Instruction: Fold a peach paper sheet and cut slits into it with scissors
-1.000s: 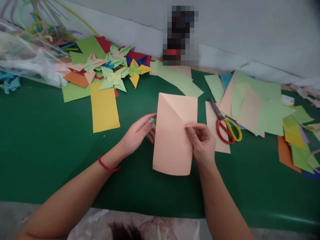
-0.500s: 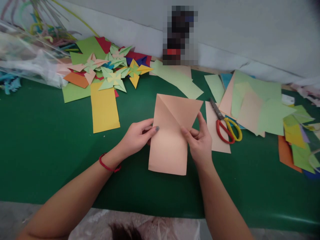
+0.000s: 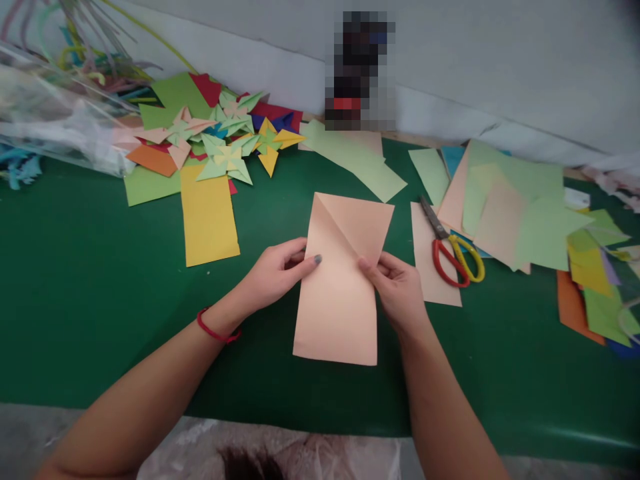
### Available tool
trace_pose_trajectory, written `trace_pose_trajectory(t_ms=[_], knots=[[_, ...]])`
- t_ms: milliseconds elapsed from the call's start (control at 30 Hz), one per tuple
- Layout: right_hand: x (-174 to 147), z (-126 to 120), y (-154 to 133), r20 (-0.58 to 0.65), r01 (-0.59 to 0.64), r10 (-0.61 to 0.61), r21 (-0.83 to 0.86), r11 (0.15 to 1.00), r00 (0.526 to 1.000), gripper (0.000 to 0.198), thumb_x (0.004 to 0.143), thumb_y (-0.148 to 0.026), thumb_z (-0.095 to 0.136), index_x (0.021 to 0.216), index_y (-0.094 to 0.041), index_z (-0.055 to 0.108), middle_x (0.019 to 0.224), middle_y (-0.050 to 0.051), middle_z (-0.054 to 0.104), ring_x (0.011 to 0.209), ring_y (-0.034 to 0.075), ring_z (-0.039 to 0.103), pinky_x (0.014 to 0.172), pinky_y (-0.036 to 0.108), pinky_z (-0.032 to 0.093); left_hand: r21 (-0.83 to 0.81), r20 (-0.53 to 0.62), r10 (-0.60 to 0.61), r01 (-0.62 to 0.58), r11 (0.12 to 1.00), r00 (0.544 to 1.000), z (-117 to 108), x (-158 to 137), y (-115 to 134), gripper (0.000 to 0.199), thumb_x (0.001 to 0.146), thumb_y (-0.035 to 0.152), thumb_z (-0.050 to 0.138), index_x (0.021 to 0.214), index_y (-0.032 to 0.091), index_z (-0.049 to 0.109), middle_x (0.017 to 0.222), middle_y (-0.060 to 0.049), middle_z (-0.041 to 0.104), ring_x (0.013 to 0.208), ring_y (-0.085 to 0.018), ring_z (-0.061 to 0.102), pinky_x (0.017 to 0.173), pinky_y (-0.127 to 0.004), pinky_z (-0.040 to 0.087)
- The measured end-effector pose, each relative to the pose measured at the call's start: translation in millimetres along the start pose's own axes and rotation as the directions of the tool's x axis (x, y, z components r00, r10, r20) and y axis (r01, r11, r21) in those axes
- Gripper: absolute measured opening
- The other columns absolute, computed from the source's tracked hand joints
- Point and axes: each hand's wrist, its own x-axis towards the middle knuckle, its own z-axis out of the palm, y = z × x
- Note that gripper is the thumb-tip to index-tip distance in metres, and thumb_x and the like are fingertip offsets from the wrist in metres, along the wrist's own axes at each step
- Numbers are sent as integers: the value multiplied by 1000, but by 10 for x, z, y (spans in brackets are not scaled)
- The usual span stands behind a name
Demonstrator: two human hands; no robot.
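Note:
A rectangular sheet of peach paper [image 3: 337,307] is held above the green table, with a diagonal crease running from its top left corner toward the right edge. My left hand [image 3: 280,270] pinches the left edge, thumb on top and fingers behind. On the right edge, my right hand [image 3: 397,283] grips the sheet with its thumb near the lower end of the crease. The fingers behind the paper are partly hidden. Scissors [image 3: 457,257] with one red and one yellow handle lie to the right of my right hand, partly on another peach sheet [image 3: 435,287].
Folded paper stars [image 3: 230,160] and coloured sheets are heaped at the back left, beside a clear plastic bag [image 3: 65,127]. A yellow sheet [image 3: 210,220] lies left of my hands. Pale green sheets [image 3: 543,220] are stacked at the right, near coloured scraps [image 3: 593,267]. A wall stands behind.
The peach paper has tilted, its lower edge now nearer to me and its top right corner drawn inward. My right forefinger has come down from near that corner.

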Motion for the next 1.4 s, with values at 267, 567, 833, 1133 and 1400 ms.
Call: trace_pose_trajectory(t_ms=[267, 567, 833, 1133, 1400], knots=[[-7, -8, -9, 49, 45, -43, -58, 997, 998, 26, 76, -34, 66, 99, -22, 67, 86, 4, 71, 74, 19, 66, 61, 30, 55, 101, -51, -32, 37, 994, 998, -12, 1, -4, 34, 82, 46, 51, 78, 14, 61, 79, -4, 63, 71, -16, 56, 62, -25, 45], [-31, -3, -47, 95, 31, -19, -128, 991, 995, 25, 81, -41, 60, 70, -19, 63, 55, -1, 60, 43, 11, 54, 37, 22, 43, 58, 18, -119, 118, 991, 993, -34, 2, 31, 33, 81, 45, 53, 74, 14, 64, 70, -1, 60, 62, -12, 51, 58, -23, 40], [-33, -59, -53, 145, 60, -35, -172, 983, 989, 23, 79, -41, 63, 75, -18, 62, 53, -3, 55, 38, 8, 46, 32, 20, 35, 42, 55, -121, 119, 992, 991, -47, -9, 29, 32, 80, 44, 54, 74, 14, 65, 68, 0, 59, 61, -12, 51, 56, -22, 39], [-97, -104, -121, 417, 46, 11, -126, 991, 909, 47, 92, -47, 35, 58, -19, 52, 47, -1, 56, 39, 10, 53, 36, 21, 42, 8, 114, -151, 152, 988, 982, -54, -13, 28, 33, 79, 44, 56, 86, 15, 69, 84, -6, 68, 73, -18, 60, 62, -27, 46], [-64, -164, -106, 372, 16, 5, -52, 999, 928, 21, 86, -36, 54, 75, -19, 53, 49, -4, 59, 33, 10, 52, 31, 20, 40, -53, 196, -198, 212, 976, 960, -80, -8, 15, 30, 79, 41, 58, 92, 17, 70, 91, -7, 69, 76, -18, 63, 64, -28, 49]])
